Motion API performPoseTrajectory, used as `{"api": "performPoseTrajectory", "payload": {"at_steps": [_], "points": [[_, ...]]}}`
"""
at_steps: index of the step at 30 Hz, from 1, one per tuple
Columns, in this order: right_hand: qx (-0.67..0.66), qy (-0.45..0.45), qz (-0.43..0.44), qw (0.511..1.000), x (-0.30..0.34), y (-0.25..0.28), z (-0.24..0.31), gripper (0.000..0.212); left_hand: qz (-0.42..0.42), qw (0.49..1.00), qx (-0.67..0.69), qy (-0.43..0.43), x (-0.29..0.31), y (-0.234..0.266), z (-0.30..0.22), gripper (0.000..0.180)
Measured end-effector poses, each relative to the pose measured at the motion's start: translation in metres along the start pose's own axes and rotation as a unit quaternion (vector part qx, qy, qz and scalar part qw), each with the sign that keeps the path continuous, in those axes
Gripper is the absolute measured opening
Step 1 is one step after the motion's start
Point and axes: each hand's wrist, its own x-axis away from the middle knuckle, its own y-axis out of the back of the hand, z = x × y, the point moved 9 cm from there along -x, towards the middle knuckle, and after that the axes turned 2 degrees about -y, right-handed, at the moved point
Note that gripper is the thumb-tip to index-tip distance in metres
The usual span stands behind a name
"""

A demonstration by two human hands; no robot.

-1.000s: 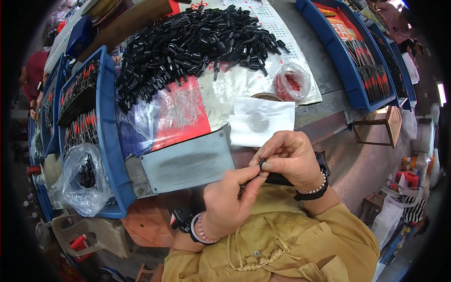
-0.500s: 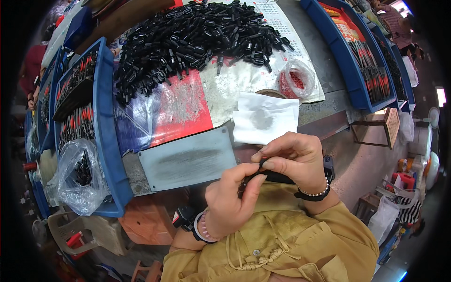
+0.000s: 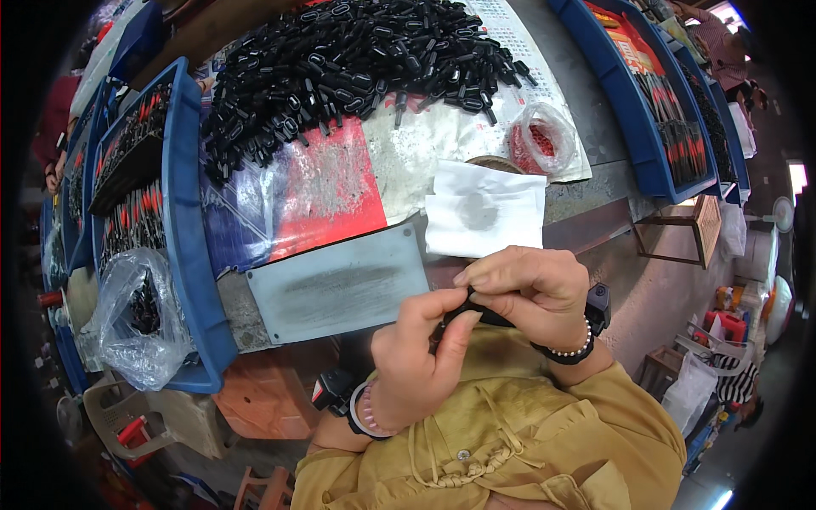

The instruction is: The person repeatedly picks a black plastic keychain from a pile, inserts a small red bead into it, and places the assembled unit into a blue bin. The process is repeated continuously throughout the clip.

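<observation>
My left hand (image 3: 422,347) and my right hand (image 3: 535,293) meet just past the table's near edge, in front of my chest. Between them is a small black part (image 3: 459,316), mostly covered by the fingers. The left thumb and forefinger pinch one end; the right fingertips press on the other end. Beyond the hands lies a folded white paper (image 3: 446,229) with a grey smudge. To its left rests a pale blue-grey plate (image 3: 268,314) with a dark worn streak. A big heap of black parts with oval loops (image 3: 331,72) covers the far table.
A clear bag of small red pieces (image 3: 541,140) sits beyond the paper. Blue bins (image 3: 194,221) with black and red-orange pieces stand at left, a crumpled clear bag (image 3: 144,340) on one. Another blue bin (image 3: 633,110) is at right. A wooden stool (image 3: 701,229) stands below it.
My right hand has shifted slightly down, its fingertips closing tighter over the black part. The left hand stays nearly in place. The view has tilted a little.
</observation>
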Motion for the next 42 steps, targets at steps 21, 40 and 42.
{"api": "performPoseTrajectory", "payload": {"at_steps": [21,40,42], "points": [[0.025,0.062,-0.036,0.997,0.005,-0.007,0.000,0.017,-0.051,0.985,0.157,0.044,0.016,-0.006,0.022,0.029],[0.009,0.085,-0.049,0.995,0.012,-0.009,0.004,0.019,-0.038,0.925,0.350,0.145,0.015,-0.014,0.032,0.022],[0.025,0.082,-0.040,0.995,0.013,-0.011,0.004,0.018,-0.031,0.915,0.363,0.172,0.016,-0.014,0.034,0.021]]}}
